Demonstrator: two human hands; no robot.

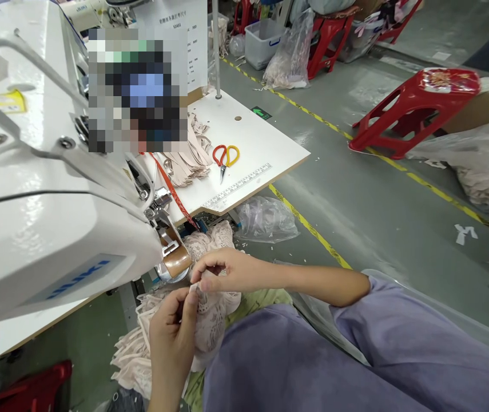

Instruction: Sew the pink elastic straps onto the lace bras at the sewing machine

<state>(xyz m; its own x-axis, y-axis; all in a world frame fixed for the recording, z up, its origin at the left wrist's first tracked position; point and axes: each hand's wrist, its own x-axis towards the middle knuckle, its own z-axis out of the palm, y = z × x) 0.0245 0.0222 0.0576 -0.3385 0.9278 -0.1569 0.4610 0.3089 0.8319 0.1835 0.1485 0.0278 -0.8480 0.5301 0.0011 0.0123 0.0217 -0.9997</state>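
Note:
My left hand (171, 326) and my right hand (222, 272) both pinch a piece of pale pink lace fabric (212, 320) just below the head of a white sewing machine (34, 229). The fingertips of the two hands meet at the fabric's upper edge, close to the machine's presser foot (171, 249). More lace hangs down over my lap, above purple trousers (313, 360).
On the white table (265, 151) lie red-and-yellow scissors (226, 157) and a stack of beige fabric pieces (190, 154). A clear plastic bag (265, 220) lies on the floor under the table edge. A tipped red stool (411, 109) and yellow floor tape (313, 229) lie to the right.

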